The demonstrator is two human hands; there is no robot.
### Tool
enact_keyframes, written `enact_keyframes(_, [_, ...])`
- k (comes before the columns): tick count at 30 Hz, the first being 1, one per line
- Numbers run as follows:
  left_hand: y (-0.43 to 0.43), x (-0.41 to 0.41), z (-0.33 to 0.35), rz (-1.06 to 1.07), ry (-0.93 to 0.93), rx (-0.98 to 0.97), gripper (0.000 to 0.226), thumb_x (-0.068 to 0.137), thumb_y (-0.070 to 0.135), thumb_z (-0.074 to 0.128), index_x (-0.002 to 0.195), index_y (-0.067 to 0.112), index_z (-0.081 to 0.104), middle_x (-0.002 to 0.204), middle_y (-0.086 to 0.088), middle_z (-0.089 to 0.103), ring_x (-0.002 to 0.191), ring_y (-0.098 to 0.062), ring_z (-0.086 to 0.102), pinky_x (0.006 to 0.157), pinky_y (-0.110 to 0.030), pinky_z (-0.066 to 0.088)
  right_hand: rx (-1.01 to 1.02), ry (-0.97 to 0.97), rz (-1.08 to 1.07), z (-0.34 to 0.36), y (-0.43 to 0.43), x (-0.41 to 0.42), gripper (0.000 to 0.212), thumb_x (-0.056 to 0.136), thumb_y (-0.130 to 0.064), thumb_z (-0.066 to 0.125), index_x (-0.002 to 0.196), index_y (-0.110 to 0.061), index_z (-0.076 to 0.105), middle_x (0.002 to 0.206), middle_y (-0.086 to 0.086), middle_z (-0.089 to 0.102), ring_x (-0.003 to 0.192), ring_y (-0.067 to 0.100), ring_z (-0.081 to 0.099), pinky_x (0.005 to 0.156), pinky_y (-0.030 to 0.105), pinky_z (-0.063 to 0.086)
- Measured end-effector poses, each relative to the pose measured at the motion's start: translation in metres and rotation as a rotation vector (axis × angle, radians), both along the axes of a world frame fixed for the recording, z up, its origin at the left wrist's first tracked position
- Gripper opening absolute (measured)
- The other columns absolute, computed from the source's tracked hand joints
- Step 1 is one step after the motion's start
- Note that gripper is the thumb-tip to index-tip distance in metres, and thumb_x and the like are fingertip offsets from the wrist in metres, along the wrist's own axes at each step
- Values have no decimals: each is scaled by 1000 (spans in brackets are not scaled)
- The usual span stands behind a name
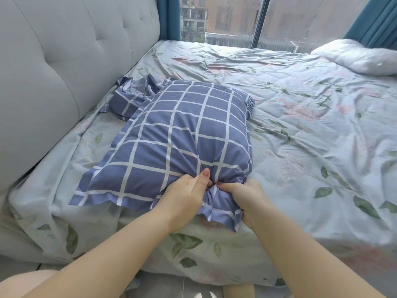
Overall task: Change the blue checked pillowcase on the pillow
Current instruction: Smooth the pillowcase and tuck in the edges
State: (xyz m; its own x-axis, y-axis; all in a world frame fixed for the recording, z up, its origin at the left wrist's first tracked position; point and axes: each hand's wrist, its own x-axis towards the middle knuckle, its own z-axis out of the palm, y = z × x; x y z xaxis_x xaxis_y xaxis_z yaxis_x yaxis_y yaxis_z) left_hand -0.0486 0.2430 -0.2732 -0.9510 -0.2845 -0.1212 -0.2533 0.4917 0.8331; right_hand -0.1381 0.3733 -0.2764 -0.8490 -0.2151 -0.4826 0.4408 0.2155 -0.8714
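- While both my hands bunch up its near end, the pillowcase (189, 134) lies lengthwise on the sheet (300, 125), close to the bed's front edge and near the headboard (64, 72); the pillow inside is fully covered.
- My left hand (184, 196) grips a gathered fold of the blue checked fabric, thumb on top.
- My right hand (247, 198) clutches the frilled border beside it, fingers curled under; the two hands almost touch.
- Behind the pillowcase, against the headboard, a crumpled cloth (133, 93) in the same check lies in a heap, touching it.
- The sheet is pale, printed with green leaves and pink flowers, heavily wrinkled, and drapes over the front edge.
- The headboard is grey, padded and tufted.
- White bedding (361, 57) sits at the far right corner.
- A tall window (236, 18) stands behind the bed, flanked by teal curtains (373, 20), with buildings outside.
- Grey floor tiles (163, 287) show below the bed.
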Motion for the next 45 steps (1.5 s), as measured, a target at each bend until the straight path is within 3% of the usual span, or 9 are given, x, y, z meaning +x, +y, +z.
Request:
enact_keyframes(6, [-3, 7, 3, -12, 2, 175, 76, 86, 79, 17, 120, 33, 67, 124, 20, 62, 123, 3, 49, 114, -29, 30, -75, -2, 161, 5, 22, 2, 18, 81, 3, 74, 98, 0, 70, 92, 14, 76, 85, 26, 74, 76, 38, 61])
enact_keyframes(15, [-11, -4, -2, -24, -4, 239, 68, 93, 69, 22, 134, 29, 59, 138, 19, 55, 131, 4, 43, 118, -29, 24, -29, 24, 71, 1, -1, 2, 6, 86, -5, 70, 88, 1, 67, 83, 20, 71, 70, 28, 69, 58, 33, 55])
enact_keyframes(17, [-12, -6, -2, -25, 11, 252, 68, 94, 68, 22, 129, 26, 64, 130, 17, 62, 126, 3, 49, 115, -26, 29, -19, 40, 51, 0, -3, 3, 9, 84, 0, 70, 92, 2, 67, 92, 25, 71, 79, 33, 71, 65, 40, 58])
enact_keyframes(22, [-14, -5, 2, -17, 8, 295, 75, 86, 72, 18, 110, 25, 71, 110, 16, 71, 113, 2, 59, 88, -14, 41, 53, 46, 149, -2, 8, -5, 41, 73, 2, 73, 111, 2, 58, 101, 19, 68, 85, 29, 69, 56, 29, 52])
enact_keyframes(29, [-10, 1, -1, -39, 28, 269, 60, 101, 58, 21, 131, 26, 62, 130, 20, 61, 127, 7, 46, 115, -23, 26, 95, 57, 181, 4, 5, -3, 16, 80, 4, 64, 77, -5, 51, 60, 6, 42, 51, 16, 42, 41, 18, 31])
enact_keyframes(32, [-11, -4, -1, -39, 15, 266, 62, 101, 60, 20, 128, 26, 64, 128, 19, 63, 127, 3, 49, 113, -24, 28, 32, 24, 127, 4, 1, -2, 10, 85, -1, 66, 82, -4, 56, 64, 9, 44, 51, 18, 39, 37, 14, 29])
enact_keyframes(35, [-8, -4, 1, 6, 24, 204, 59, 103, 50, 21, 117, 22, 71, 118, 13, 69, 117, 0, 57, 106, -21, 36, -33, 22, 56, 5, -3, 5, 17, 84, -6, 74, 95, 4, 67, 82, 21, 67, 57, 23, 61, 42, 23, 47])
enact_keyframes(42, [-16, 11, 20, -3, 96, 194, 53, 103, 48, 26, 106, 24, 73, 103, 17, 73, 105, 8, 60, 95, -10, 39, 27, -53, 257, 31, 20, -9, 41, 76, 14, 71, 112, -5, 64, 101, 15, 73, 89, 32, 71, 75, 42, 60])
enact_keyframes(45, [-28, 24, 27, 64, 271, -126, 37, 104, 40, 36, 103, 25, 69, 95, 12, 72, 96, 1, 61, 87, -17, 44, -65, -56, 216, 50, 36, -10, 36, 77, 9, 74, 107, -5, 62, 97, 15, 74, 87, 27, 72, 70, 36, 58])
